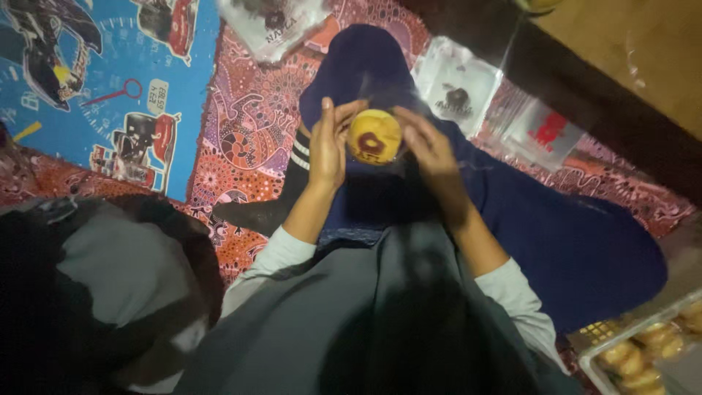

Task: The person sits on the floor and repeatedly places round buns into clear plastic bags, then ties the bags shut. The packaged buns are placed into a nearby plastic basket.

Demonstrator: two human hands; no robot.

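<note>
1. Closest to the wearer, at the lower right, a pale tray [594, 363] holds several golden round pastries [638, 357], kept within arm's reach of the lap.
2. Over the lap, 2 hands meet around 1 round yellow pastry with a dark red mark on top [374, 136]. It seems to sit inside a clear wrapper, though the blur leaves that uncertain.
3. The left hand [329, 143] stands upright beside the pastry, fingers pressed together and thumb tucked against its edge, bracing it like a wall.
4. The right hand [430, 150] curls in from the other side, fingers loosely bent on the rim; I cannot tell how tightly they pinch.
5. Below them, dark blue trousers [556, 234] and a black sock with white stripes [281, 194] rest on a patterned red mat [245, 132].
6. Farther off, clear packets [457, 84] lie flat on the mat, with a blue sheet printed with cars [110, 95] at the left.
</note>
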